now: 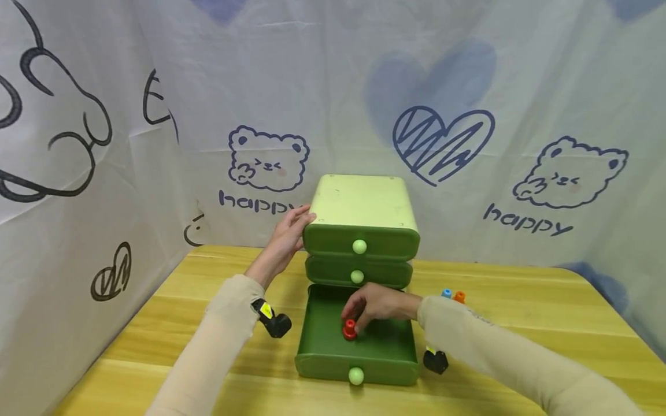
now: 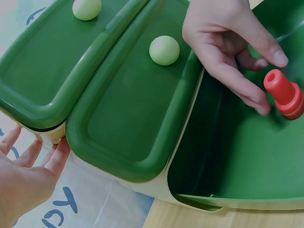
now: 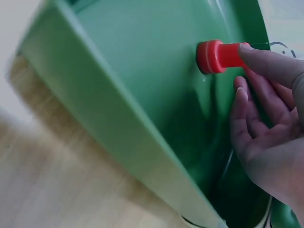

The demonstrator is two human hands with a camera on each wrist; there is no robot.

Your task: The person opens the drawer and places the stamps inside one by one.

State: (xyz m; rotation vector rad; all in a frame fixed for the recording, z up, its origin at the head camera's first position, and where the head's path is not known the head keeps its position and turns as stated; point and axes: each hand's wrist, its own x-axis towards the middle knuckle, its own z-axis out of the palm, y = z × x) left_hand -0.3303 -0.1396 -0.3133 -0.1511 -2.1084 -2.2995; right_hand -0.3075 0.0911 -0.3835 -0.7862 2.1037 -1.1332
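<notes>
A small red peg-shaped piece [image 1: 350,330] with a wide round base and a hole in its top stands upright on the floor of the pulled-out bottom drawer [image 1: 328,341]. Over that drawer, my right hand [image 1: 378,301] has its thumb and fingers parted at the upper part of the red piece [image 2: 286,95]. In the left wrist view a gap shows between those fingertips. My left hand [image 1: 288,236] rests against the upper left side of the green cabinet [image 1: 364,199], its fingers spread along the edge.
Two upper drawers, the top one [image 1: 333,242] and the middle one [image 1: 333,271], are closed, with pale round knobs. Behind my right sleeve, a blue piece [image 1: 446,293] and an orange piece [image 1: 459,297] stand on the wooden table [image 1: 520,312]. A printed cloth [image 1: 338,86] hangs behind.
</notes>
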